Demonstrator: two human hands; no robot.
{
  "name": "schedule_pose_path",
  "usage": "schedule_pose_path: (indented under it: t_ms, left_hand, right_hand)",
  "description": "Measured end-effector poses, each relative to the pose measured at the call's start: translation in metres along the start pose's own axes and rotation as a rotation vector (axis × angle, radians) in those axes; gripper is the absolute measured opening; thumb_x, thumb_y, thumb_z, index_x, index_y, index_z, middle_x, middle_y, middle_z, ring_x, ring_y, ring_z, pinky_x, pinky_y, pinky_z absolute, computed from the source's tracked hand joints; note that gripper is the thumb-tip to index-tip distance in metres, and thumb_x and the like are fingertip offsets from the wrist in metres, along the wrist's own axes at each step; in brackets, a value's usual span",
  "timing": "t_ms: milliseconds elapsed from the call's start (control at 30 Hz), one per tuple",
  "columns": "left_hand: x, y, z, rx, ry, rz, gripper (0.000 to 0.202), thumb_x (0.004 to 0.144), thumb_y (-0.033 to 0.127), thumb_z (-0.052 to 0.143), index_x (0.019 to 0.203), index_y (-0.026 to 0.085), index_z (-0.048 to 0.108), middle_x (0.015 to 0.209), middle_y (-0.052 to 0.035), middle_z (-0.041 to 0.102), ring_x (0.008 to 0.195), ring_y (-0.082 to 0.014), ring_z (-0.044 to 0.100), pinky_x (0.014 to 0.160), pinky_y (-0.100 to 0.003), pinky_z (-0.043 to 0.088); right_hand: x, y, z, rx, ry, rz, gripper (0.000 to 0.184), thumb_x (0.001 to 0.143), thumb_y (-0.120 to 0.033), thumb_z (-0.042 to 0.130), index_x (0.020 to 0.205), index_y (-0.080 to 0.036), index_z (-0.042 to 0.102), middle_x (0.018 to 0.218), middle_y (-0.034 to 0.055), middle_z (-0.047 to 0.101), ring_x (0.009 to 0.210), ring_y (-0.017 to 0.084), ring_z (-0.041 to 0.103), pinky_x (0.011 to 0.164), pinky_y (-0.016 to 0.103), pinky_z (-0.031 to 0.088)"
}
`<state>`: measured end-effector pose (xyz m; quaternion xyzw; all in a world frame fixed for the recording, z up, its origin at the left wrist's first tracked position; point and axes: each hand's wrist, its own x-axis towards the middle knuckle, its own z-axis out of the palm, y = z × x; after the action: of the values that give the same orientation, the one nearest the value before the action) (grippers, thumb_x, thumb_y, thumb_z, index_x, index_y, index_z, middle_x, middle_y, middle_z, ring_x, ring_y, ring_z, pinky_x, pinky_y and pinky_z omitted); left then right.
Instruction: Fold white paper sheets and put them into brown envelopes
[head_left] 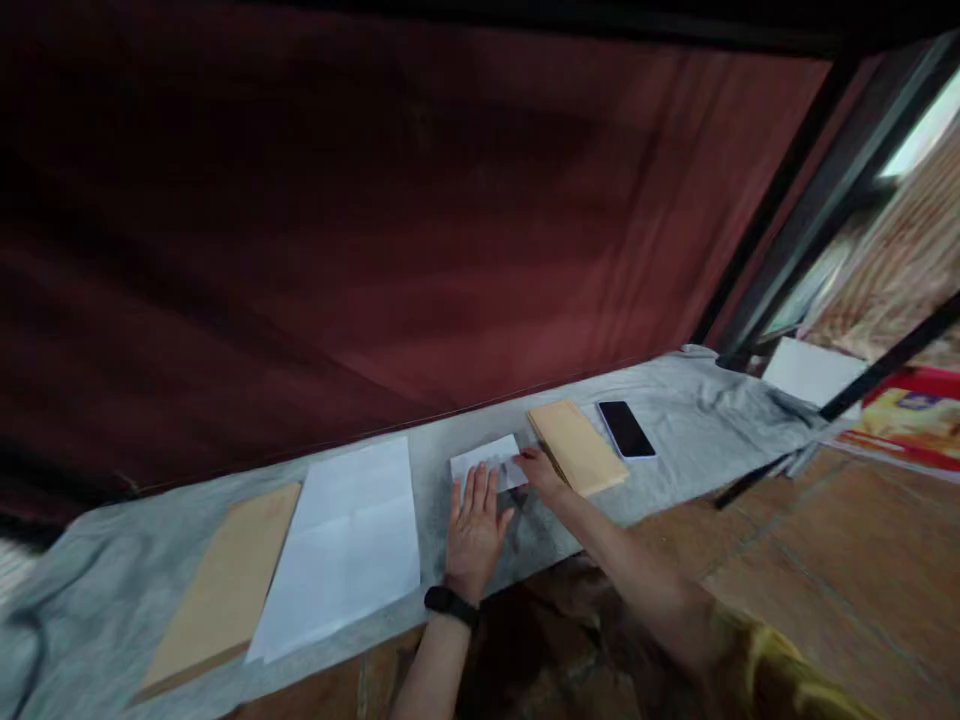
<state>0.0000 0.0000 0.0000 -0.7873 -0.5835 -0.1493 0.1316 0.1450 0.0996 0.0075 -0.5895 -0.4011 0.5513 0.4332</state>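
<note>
Folded white paper (489,462) lies mid-table (90,590), looks already creased small. Left hand (474,527) presses flat on it, fingers spread, gripping nothing. Right hand (541,470) fingers pinch its 3 o'clock edge. Tan envelope (576,446) just at 3 o'clock is untouched; insertion seems left

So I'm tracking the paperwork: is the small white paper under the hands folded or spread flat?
Folded: the small white paper looks far smaller than the spread sheet, and both hands press it flat.
</note>
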Motion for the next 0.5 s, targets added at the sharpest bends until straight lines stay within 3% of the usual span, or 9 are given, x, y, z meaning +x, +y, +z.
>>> schedule_pose_path:
  t_ms: [133,233,500]
  left_hand:
    - [0.016,0.007,0.018,-0.046,-0.035,0.056,0.064,0.097,0.040,0.046,0.153,0.011,0.033,0.161,-0.0143,0.035,0.151,-0.0269,0.029,0.122,-0.053,0.030]
    - [0.024,0.009,0.024,-0.059,-0.044,-0.015,0.065,0.097,0.041,0.045,0.153,0.009,0.033,0.159,-0.0170,0.037,0.149,-0.0288,0.032,0.121,-0.054,0.032]
    - [0.026,0.004,0.012,-0.051,-0.038,-0.074,0.070,0.099,0.041,0.043,0.157,0.008,0.022,0.160,-0.0179,0.034,0.151,-0.0290,0.027,0.121,-0.053,0.032]
  right_hand:
    - [0.019,0.009,0.001,0.006,-0.009,-0.007,0.012,0.070,-0.029,0.063,0.074,-0.017,0.060,0.061,-0.0017,0.057,0.056,0.013,0.052,0.046,0.021,0.041]
    - [0.034,0.013,0.007,-0.002,0.017,-0.040,0.012,0.069,-0.028,0.063,0.070,-0.017,0.061,0.059,-0.0015,0.055,0.057,0.013,0.050,0.047,0.022,0.038]
    - [0.046,0.021,0.015,0.023,-0.033,-0.037,0.029,0.072,-0.042,0.058,0.081,-0.015,0.060,0.067,0.0010,0.060,0.057,0.015,0.054,0.048,0.024,0.041]
